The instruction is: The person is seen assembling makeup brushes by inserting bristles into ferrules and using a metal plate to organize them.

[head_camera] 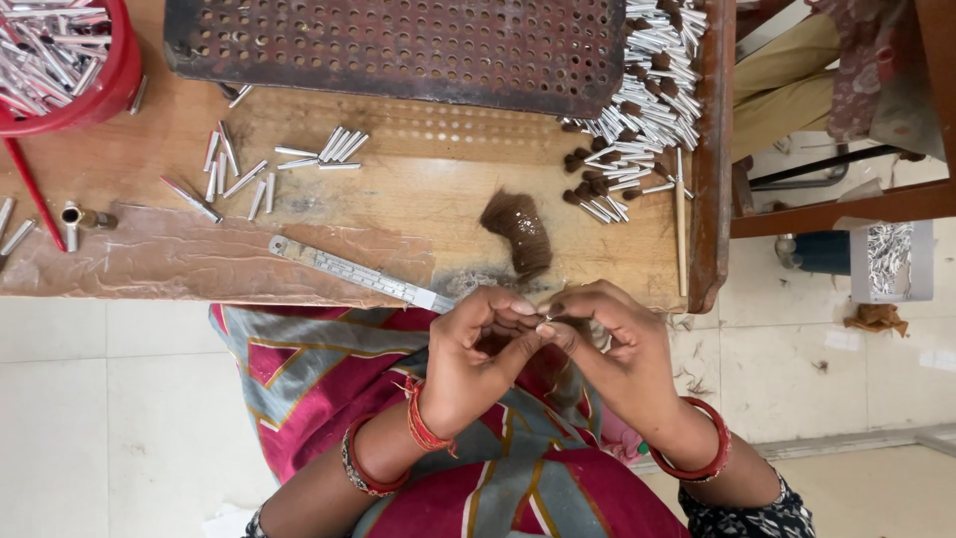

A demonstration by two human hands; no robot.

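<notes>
- Tuft (551,317) pinched between both hands' fingers (525,311), just off surface (418,189) edge.
- Left hand (476,359) and right hand (612,349) closed on it, touching.
- Best gripped tight, bristles even.

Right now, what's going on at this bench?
A person seated at a wooden bench pinches a small tuft of brown hair between the left hand and right hand, fingertips meeting just off the bench edge. A larger bundle of brown hair lies on the bench above the hands. Finished metal tubes with hair tips are piled to the right, loose empty tubes to the left, beside a metal ruler.
</notes>
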